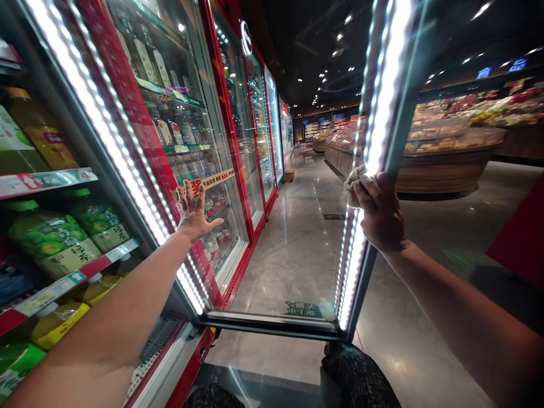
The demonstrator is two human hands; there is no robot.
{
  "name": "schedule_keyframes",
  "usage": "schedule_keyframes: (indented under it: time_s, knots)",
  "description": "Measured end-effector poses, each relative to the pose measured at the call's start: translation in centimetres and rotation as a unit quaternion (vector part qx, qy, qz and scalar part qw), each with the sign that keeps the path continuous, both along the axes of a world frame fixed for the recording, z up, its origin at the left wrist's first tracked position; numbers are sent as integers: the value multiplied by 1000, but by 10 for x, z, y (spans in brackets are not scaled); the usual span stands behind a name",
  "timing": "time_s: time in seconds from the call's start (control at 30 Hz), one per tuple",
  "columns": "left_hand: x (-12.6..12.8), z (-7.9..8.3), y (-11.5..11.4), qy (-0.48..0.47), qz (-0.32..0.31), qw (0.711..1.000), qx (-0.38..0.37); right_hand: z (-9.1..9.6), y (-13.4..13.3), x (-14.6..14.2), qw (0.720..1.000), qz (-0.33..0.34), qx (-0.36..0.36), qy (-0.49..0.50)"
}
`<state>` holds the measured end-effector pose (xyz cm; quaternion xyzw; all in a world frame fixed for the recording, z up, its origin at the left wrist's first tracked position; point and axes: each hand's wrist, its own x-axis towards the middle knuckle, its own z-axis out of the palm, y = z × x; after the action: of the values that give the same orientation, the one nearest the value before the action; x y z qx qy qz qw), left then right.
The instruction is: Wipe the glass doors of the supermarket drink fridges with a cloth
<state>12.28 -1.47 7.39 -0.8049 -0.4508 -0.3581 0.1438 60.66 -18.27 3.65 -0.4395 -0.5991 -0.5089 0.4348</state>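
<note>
The left hand point(195, 219) spreads wide at the glass door point(280, 266), grip released; the right hand point(381, 214) has its grip around a cloth point(353, 187) at a light strip point(385, 85).

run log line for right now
left hand: splayed at glass cooler door | right hand: gripping cloth at door's LED strip | door: open

A supermarket is shown by its fridges point(232, 130), where bottles point(49, 232) are shelved. Price tags point(121, 250) are fixed to shelves point(96, 275).
</note>
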Motion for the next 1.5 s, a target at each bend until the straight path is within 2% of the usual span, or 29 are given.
schedule_keyframes:
  time_s: [0.07, 0.13, 0.2, 0.27, 0.33, 0.5, 0.57, 0.7, 0.77, 0.97, 1.03, 1.17, 1.23, 1.3, 1.4, 1.5]
  knots:
    - [0, 1, -1, -1, -2, 1000, -3, 7, 1, 0, 1000, -10, 19, -12]
    - [1, 2, -3, 2, -2, 1000, -8, 27, 6, -1, 999, -33, 36, -6]
    - [2, 3, -5, 5, -1, 1000, -10, 46, 14, -5, 998, -53, 22, 17]
    - [2, 3, -5, 4, -1, 1000, -9, 55, 20, -13, 997, -65, 2, 36]
    - [2, 2, -5, 0, -1, 1000, -5, 50, 23, -25, 997, -68, -5, 35]
    - [3, -1, 0, -6, 8, 1000, -11, 19, 18, -47, 997, -31, -66, 17]
    - [3, -1, 0, -6, 13, 1000, -16, 24, 20, -46, 997, -11, -77, 16]
    - [4, 0, -1, -5, 10, 1000, -7, 57, 36, -44, 997, 13, -57, 52]
    - [4, 0, -2, -4, 12, 1000, -2, 63, 44, -49, 995, 21, -55, 78]
    - [3, -3, -1, -8, 15, 1000, -7, 28, 48, -64, 987, 69, -142, -4]
    - [3, -2, -2, -2, 20, 1000, -14, 29, 47, -65, 986, 66, -150, -5]
    - [4, 2, -6, 3, 19, 1000, -21, 56, 53, -71, 991, 58, -116, 40]
    - [4, 3, -7, 0, 16, 1000, -24, 61, 58, -76, 993, 62, -91, 40]
    - [4, 3, -8, -5, 15, 1000, -27, 53, 62, -81, 993, 77, -86, 9]
    - [4, 1, -8, -7, 12, 1000, -26, 34, 62, -83, 985, 97, -131, -54]
    - [5, 1, -8, -6, 11, 1000, -25, 33, 61, -83, 980, 102, -156, -69]
